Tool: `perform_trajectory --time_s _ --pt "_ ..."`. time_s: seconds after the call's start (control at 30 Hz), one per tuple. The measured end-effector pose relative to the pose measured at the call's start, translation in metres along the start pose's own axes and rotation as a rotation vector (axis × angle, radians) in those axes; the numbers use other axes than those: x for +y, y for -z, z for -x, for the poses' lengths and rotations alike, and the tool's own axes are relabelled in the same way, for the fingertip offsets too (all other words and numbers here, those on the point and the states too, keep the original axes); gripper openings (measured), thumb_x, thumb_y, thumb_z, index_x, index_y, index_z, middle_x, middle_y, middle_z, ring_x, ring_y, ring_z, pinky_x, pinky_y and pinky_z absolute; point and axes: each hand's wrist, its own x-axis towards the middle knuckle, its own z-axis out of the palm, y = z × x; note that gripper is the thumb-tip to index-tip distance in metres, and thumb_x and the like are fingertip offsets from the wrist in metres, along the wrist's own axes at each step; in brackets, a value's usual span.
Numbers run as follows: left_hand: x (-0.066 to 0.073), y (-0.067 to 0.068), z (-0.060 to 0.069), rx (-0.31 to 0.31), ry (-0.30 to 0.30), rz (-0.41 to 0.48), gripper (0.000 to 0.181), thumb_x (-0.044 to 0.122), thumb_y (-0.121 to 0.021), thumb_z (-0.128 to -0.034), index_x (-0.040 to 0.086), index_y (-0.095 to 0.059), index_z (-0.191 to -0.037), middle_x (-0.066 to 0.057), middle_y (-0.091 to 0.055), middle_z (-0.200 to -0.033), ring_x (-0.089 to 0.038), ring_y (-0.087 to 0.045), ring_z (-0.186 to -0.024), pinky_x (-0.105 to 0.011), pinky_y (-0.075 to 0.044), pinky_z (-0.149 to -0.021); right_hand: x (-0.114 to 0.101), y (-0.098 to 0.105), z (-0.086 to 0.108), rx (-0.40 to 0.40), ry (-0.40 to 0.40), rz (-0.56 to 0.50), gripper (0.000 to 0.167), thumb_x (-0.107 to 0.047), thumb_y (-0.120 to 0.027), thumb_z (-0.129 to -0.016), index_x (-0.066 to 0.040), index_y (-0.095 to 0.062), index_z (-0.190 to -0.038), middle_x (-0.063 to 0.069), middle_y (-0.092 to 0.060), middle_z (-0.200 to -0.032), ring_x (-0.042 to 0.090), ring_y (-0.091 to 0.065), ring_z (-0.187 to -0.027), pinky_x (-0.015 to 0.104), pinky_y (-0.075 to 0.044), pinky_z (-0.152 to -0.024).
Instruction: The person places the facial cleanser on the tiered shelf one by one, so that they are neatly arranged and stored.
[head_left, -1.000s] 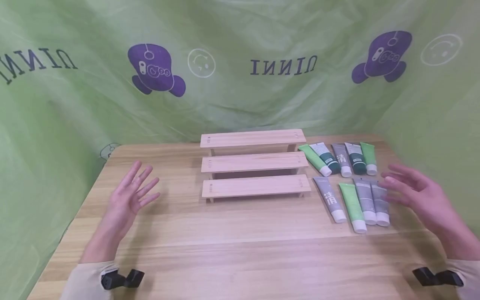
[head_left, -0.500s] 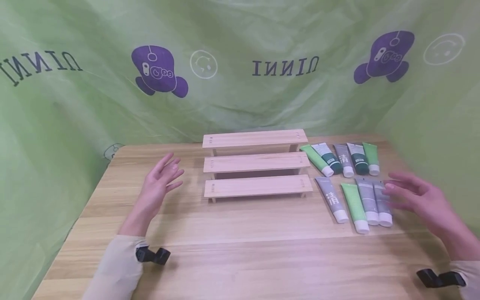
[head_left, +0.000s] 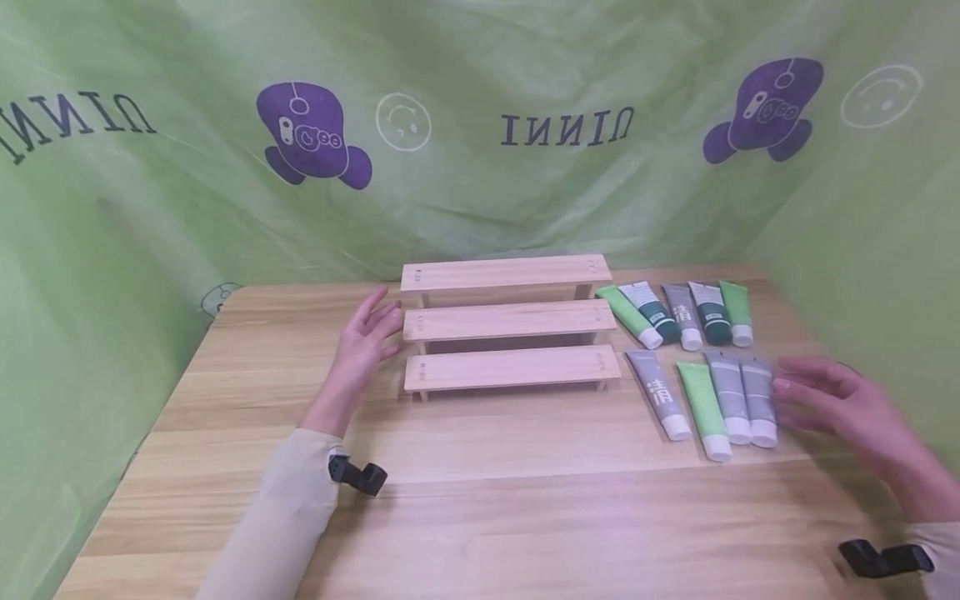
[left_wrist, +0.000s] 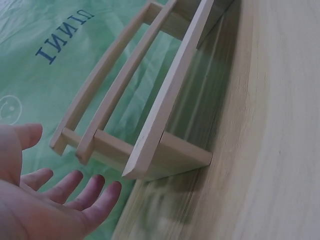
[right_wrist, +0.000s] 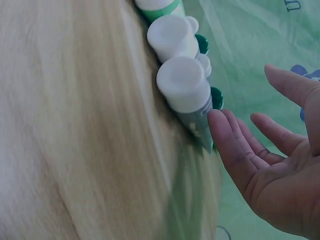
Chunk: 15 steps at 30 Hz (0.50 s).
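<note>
A wooden rack with three stepped shelves (head_left: pixel 512 369) stands at the middle of the table. My left hand (head_left: pixel 362 346), fingers spread and holding nothing, is beside the rack's left end; in the left wrist view a small gap shows between the fingertips and the shelf ends (left_wrist: pixel 145 155). Right of the rack, squeeze tubes lie in two rows: grey ones (head_left: pixel 760 404), light green ones (head_left: pixel 703 408), and white-and-dark-green ones (head_left: pixel 710 314). My right hand (head_left: pixel 851 408) is just right of the front row, empty, its fingers loosely bent near the outermost grey tube (right_wrist: pixel 192 95).
The wooden tabletop (head_left: pixel 480 517) extends in front of the rack and to its left. A green printed cloth (head_left: pixel 465 192) hangs behind the table and along both sides. A small black device (head_left: pixel 358 475) is strapped at each wrist.
My left hand has moved right and a little away from me, from the table's left side to the rack's left end. The right hand has shifted slightly right. The rack and tubes have stayed put.
</note>
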Motion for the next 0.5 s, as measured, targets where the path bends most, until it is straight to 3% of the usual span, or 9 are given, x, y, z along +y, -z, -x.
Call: perform_trajectory --time_s 0.27,0.5 --pt "-0.008 -0.02 -0.01 0.048 -0.005 0.029 0.061 0.018 -0.053 -0.1057 0.024 -0.026 -0.16 -0.012 -0.043 -0.153 -0.03 -0.049 -0.132 -0.043 -0.052 -0.101 0.01 0.001 -0.003 0.013 0.008 -0.04 0.039 0.0 -0.06 -0.1 -0.03 -0.062 -0.124 -0.014 -0.07 -0.107 0.012 -0.071 -0.086 0.031 -0.062 -0.071" --pt "-0.014 -0.031 -0.012 0.115 0.014 0.041 0.055 0.014 -0.049 -0.1068 0.023 -0.032 -0.158 -0.01 -0.046 -0.151 -0.025 -0.053 -0.121 -0.042 -0.051 -0.099 0.011 0.0 -0.006 0.034 -0.053 0.07 0.034 -0.009 -0.066 -0.098 -0.035 -0.06 -0.119 -0.022 -0.068 -0.101 0.009 -0.07 -0.083 0.033 -0.062 -0.069"
